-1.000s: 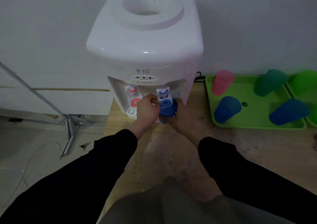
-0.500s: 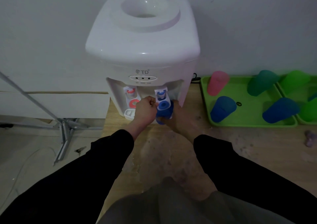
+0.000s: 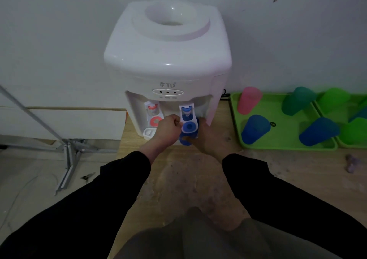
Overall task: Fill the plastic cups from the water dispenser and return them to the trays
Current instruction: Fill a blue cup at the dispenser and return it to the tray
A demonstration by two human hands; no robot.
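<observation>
A white water dispenser (image 3: 168, 60) stands on the wooden table against the wall. My right hand (image 3: 207, 137) holds a blue plastic cup (image 3: 185, 140) under the blue tap (image 3: 188, 120); most of the cup is hidden by the tap and my hands. My left hand (image 3: 167, 130) is curled against the left side of the blue tap lever, pinching it. To the right, a green tray (image 3: 278, 146) carries a pink cup (image 3: 249, 99), a teal cup (image 3: 297, 100) and two blue cups (image 3: 255, 128) (image 3: 318, 131).
A second green tray (image 3: 357, 145) with green cups (image 3: 333, 97) sits at the far right edge. The red tap (image 3: 153, 111) is left of the blue one. A metal stand (image 3: 67, 151) rests on the floor at the left. A small purple object (image 3: 351, 165) lies on the table.
Both hands stay at the blue tap with the cup. The view has shifted slightly, so the trays sit further left in the picture.
</observation>
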